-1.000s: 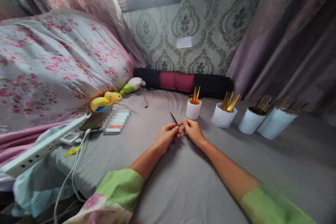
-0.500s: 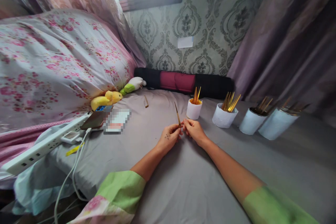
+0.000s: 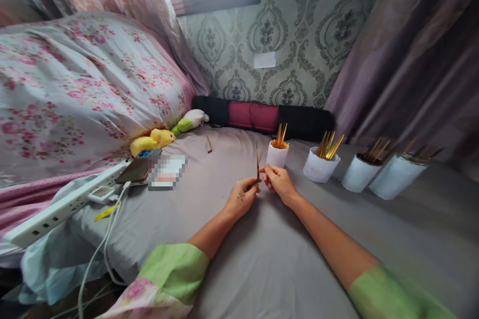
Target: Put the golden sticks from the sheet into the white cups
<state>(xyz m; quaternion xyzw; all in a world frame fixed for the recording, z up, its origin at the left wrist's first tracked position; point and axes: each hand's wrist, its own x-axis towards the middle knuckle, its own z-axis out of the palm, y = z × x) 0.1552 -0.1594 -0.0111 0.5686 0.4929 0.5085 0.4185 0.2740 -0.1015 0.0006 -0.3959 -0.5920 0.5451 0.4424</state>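
I pinch a slim brown stick (image 3: 257, 159) in my left hand (image 3: 242, 196), tapered tip up, long axis near upright. My right hand (image 3: 279, 183), its grip unclear to me, curls beside it, partly blocking a white cup (image 3: 277, 156); three more cups (image 3: 320, 169) stand right, a phone (image 3: 134, 167) lies left.

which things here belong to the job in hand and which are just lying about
Job in hand:
- pointed stick in the left hand
- likely, four pale containers

Apparently just lying about:
- smartphone
- power strip
- yellow plush toy
- black-and-maroon roll
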